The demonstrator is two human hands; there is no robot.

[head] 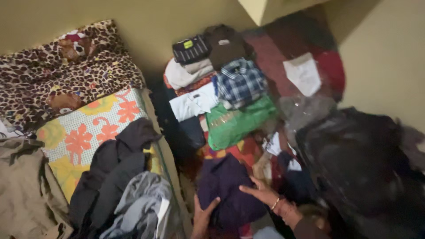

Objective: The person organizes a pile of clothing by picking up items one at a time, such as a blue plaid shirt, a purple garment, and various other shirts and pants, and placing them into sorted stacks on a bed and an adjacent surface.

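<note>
Below, at bottom centre: left hand point(202, 217) open, fingers spread against left edge of dark purple garment point(229, 190). Right hand point(262, 192) flat on garment's right side, palm down, not clenched (bangle at wrist). Garment on floor, just beside mattress point(88, 132) edge. Further up: green bag point(234, 124), checked shirt point(241, 82), white folded cloth point(195, 104). Grey clothes point(141, 203) on mattress.

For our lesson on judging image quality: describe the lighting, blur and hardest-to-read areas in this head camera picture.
Head view: dim, warm indoor light; soft overall, with motion smear across the black bag at right; both hands, left hand and right hand, on the dark purple garment are slightly blurred; the plaid shirt and green packet read best; lower corners fall into shadow.
</note>
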